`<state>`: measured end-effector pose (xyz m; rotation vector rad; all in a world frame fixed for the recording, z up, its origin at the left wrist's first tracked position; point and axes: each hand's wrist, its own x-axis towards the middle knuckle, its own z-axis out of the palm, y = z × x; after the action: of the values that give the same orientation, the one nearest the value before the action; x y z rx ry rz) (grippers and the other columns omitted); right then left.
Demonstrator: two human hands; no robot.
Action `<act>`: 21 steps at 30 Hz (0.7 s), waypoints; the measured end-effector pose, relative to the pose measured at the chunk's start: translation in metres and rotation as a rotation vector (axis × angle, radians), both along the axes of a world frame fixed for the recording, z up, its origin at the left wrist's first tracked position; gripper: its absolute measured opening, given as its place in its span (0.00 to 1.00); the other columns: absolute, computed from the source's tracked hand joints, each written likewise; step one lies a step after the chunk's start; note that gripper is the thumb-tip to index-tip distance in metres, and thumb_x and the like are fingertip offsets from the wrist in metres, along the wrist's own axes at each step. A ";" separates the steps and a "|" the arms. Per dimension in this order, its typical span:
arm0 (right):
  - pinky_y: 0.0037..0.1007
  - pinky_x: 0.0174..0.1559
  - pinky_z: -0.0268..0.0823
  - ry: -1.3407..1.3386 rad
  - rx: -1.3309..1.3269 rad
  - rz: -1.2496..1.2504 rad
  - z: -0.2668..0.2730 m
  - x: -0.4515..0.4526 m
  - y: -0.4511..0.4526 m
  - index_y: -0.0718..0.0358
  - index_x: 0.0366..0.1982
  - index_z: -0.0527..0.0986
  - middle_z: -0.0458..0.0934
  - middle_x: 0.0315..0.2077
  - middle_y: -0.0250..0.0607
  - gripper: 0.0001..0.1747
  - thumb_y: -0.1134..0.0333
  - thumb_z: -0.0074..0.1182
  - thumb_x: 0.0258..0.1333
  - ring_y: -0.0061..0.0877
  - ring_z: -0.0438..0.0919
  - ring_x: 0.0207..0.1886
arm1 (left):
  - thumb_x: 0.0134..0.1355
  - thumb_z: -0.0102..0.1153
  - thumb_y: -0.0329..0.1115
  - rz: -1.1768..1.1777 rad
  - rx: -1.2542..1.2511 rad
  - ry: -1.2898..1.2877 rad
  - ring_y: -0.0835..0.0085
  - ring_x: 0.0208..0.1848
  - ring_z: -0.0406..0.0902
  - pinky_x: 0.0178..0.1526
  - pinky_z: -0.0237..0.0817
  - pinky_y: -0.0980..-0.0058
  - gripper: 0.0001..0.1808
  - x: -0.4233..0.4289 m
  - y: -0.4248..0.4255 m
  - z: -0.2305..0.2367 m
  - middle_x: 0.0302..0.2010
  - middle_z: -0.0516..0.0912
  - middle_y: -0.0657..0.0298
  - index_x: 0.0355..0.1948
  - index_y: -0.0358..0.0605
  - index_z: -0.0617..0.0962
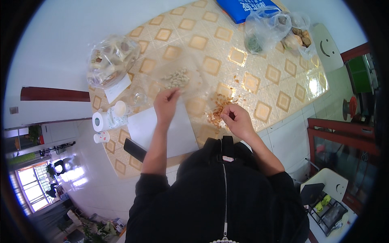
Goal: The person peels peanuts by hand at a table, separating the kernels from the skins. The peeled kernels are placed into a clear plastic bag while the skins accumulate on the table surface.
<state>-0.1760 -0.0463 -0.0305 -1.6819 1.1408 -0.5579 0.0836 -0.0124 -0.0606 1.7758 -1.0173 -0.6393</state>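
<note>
My left hand (167, 101) is at the near edge of a clear plastic bag (197, 71) lying flat on the patterned tablecloth (273, 97). Pale peeled kernels, perhaps peanuts, (179, 79) lie in a pile on that bag, just beyond my left fingers. My right hand (235, 117) has thumb and fingertips pinched together beside a heap of reddish-brown skins (216, 112). Whether either hand holds something small between its fingertips cannot be made out. A white sheet (164, 130) lies partly beneath my left forearm.
At the left stand a toilet-paper roll (100, 121), paper cups (101, 137) and a clear cup (140, 98); a black phone (135, 150) lies nearby. A full plastic bag (112, 60) sits far left. Bags of vegetables (299, 38) and a blue bag (243, 9) lie far right.
</note>
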 end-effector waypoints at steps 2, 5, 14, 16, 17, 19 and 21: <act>0.30 0.28 0.65 0.080 0.025 0.017 -0.004 0.002 0.001 0.63 0.28 0.74 0.74 0.23 0.41 0.05 0.69 0.56 0.53 0.32 0.73 0.24 | 0.61 0.58 0.31 -0.016 0.003 -0.117 0.80 0.33 0.77 0.38 0.67 0.80 0.08 0.017 -0.006 -0.001 0.32 0.83 0.63 0.38 0.38 0.83; 0.31 0.29 0.66 0.035 -0.264 0.050 -0.004 0.001 0.002 0.63 0.29 0.73 0.75 0.24 0.42 0.05 0.69 0.55 0.54 0.33 0.74 0.25 | 0.63 0.56 0.34 0.125 -0.074 -0.112 0.78 0.32 0.77 0.37 0.67 0.80 0.11 0.030 -0.006 0.007 0.30 0.83 0.62 0.38 0.35 0.82; 0.28 0.33 0.69 -0.107 -0.515 -0.206 -0.026 0.005 0.000 0.62 0.38 0.77 0.77 0.28 0.42 0.10 0.73 0.58 0.52 0.28 0.77 0.29 | 0.63 0.53 0.25 -0.203 -0.060 0.009 0.77 0.34 0.76 0.39 0.69 0.80 0.13 -0.070 0.043 -0.021 0.35 0.79 0.63 0.49 0.38 0.77; 0.33 0.34 0.68 0.086 -0.579 0.005 -0.036 0.006 -0.006 0.61 0.39 0.77 0.77 0.27 0.45 0.13 0.72 0.59 0.49 0.38 0.76 0.31 | 0.61 0.55 0.26 -0.417 -0.103 -0.231 0.68 0.38 0.77 0.43 0.70 0.75 0.15 -0.096 0.047 -0.034 0.38 0.80 0.57 0.50 0.42 0.77; 0.36 0.34 0.68 0.165 -0.610 0.117 -0.039 0.005 -0.008 0.60 0.40 0.77 0.77 0.27 0.47 0.14 0.72 0.59 0.47 0.43 0.76 0.32 | 0.59 0.56 0.27 -0.513 -0.081 -0.477 0.64 0.39 0.77 0.45 0.70 0.72 0.16 -0.102 0.051 -0.036 0.40 0.79 0.55 0.50 0.43 0.77; 0.39 0.34 0.68 0.166 -0.512 0.113 -0.041 -0.005 -0.008 0.60 0.42 0.77 0.76 0.25 0.47 0.18 0.72 0.59 0.45 0.45 0.76 0.32 | 0.56 0.58 0.27 -0.549 -0.055 -0.584 0.57 0.42 0.76 0.48 0.68 0.68 0.18 -0.097 0.051 -0.036 0.43 0.79 0.52 0.50 0.45 0.78; 0.40 0.34 0.68 0.176 -0.500 0.070 -0.041 -0.021 -0.005 0.60 0.43 0.77 0.77 0.24 0.47 0.18 0.71 0.59 0.46 0.45 0.76 0.31 | 0.52 0.58 0.27 -0.435 -0.038 -0.282 0.52 0.45 0.75 0.51 0.67 0.64 0.20 -0.088 0.064 -0.030 0.45 0.78 0.50 0.49 0.47 0.78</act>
<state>-0.1969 -0.0510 -0.0720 -2.2273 1.1190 -0.7021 -0.0042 0.0513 -0.0906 1.6509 -1.6248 -0.6357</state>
